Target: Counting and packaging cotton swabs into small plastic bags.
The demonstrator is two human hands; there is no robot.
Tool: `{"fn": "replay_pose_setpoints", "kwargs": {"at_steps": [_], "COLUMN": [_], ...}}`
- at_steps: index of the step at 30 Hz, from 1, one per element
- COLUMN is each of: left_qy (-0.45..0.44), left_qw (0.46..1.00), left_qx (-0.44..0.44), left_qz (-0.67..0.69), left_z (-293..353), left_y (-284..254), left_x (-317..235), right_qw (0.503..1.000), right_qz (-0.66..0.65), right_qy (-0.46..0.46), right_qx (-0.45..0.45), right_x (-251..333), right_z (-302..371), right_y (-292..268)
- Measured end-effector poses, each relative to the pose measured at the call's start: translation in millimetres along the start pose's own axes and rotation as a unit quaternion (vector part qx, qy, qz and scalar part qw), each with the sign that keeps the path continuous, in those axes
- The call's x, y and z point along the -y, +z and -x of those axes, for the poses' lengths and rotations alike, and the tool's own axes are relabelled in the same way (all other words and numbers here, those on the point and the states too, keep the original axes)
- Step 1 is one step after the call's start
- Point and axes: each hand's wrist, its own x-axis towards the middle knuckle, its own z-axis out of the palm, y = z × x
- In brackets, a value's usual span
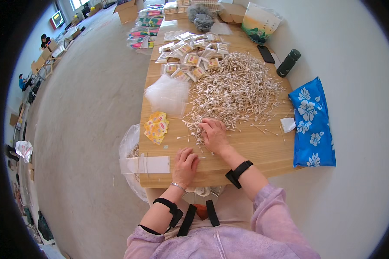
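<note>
A large heap of cotton swabs (242, 88) with white tips covers the middle of the wooden table (255, 157). At its near edge, my right hand (215, 136) has its fingers bent down onto swabs, gathering some under the fingertips. My left hand (186, 167) rests closer to me at the table's front, fingers curled together; whatever they hold, if anything, is hidden. A few loose swabs lie between the two hands. Left of the heap are yellow printed cards (156, 127) and a stack of clear plastic bags (168, 95).
Filled swab packets (190, 56) are piled at the far left. A white box-like holder (153, 165) overhangs the left edge above a plastic bag (130, 144). At right lie a blue floral pouch (313, 125), a dark bottle (288, 63), a phone (266, 54) and crumpled white paper (288, 125).
</note>
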Motion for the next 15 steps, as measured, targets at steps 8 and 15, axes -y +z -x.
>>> {"fn": "replay_pose_setpoints", "kwargs": {"at_steps": [8,15], "left_qy": [-0.016,0.001], "left_qw": [1.0,1.0], "left_qx": [-0.001,-0.009], "left_qz": [0.014,0.022], "left_z": [3,1], "left_y": [3,-5], "left_x": [3,1], "right_qw": [0.98,0.996], "right_qz": [0.164,0.06], "right_qy": [0.093,0.061], "right_qx": [-0.057,0.016], "right_x": [-54,36], "right_z": [13,38], "right_y": [-29,-9]}}
